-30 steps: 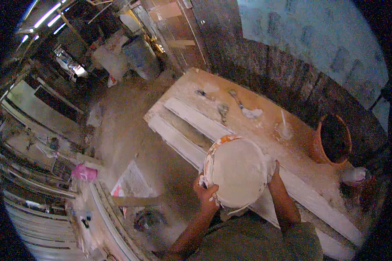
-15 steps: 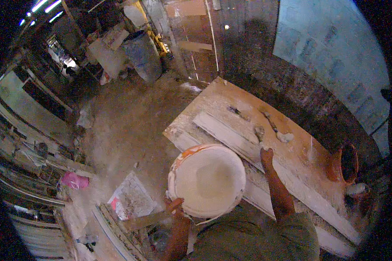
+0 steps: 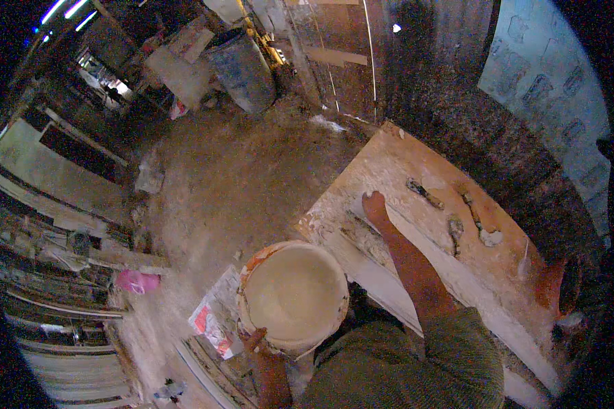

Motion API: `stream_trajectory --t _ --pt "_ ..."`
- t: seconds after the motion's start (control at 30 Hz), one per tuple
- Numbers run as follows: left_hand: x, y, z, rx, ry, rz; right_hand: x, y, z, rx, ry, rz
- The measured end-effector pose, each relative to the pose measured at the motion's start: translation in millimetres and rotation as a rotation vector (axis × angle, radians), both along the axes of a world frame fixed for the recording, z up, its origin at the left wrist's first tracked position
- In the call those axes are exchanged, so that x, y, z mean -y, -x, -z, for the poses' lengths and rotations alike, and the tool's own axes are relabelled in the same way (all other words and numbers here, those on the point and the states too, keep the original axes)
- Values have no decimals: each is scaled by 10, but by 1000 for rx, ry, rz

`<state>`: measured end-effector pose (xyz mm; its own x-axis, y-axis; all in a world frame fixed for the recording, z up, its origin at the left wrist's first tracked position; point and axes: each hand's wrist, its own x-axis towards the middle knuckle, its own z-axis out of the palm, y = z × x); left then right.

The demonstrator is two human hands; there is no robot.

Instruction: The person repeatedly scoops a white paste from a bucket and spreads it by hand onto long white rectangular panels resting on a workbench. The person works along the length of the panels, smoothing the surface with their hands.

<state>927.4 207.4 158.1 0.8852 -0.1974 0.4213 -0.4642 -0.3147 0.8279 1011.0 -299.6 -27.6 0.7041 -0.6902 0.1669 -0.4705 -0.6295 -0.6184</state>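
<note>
My left hand is closed round the near-left rim of a round bucket, pale inside with orange on its rim. Smooth cream-coloured liquid fills much of what shows inside. Beyond it, my right hand is curled at the far end of a long white plank on a wooden board. A whitish bit shows at its fingertips, too small to name. To its right lie a dark-handled tool, a tool crusted with white and a longer one with a white blob at its end.
An orange container lies near the board's right end. A white-and-red sack is on the floor beside the bucket. A pink bag lies by slatted racks on the left. A blue barrel stands at the back.
My right hand has moved away along the white plank to its far end. The bucket has shifted left and slightly nearer, with my left hand still on its rim. The view has turned.
</note>
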Motion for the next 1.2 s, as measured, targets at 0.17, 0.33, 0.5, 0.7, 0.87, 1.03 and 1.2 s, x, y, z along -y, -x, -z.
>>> stream_trajectory --t 0.17,0.33,0.5,0.7,0.87,1.03,1.2 --pt "-115 -484 122 316 -281 135 31 197 143 -311 101 -170" --pt "-51 -860 315 321 -164 188 118 1650 702 -562 -72 241" --pt "26 -1206 338 385 -165 279 106 2355 761 -264 -172 622" --pt "370 -1475 158 561 -197 354 -18 1330 755 40 -29 509" --pt "747 -1455 -99 -923 590 136 42 974 312 -168 -58 297" --pt "839 -1546 74 -941 574 101 -243 738 -490 -188 -179 95" --pt "906 -1581 292 -734 451 255 -813 -131 -1235 -335 43 -608"
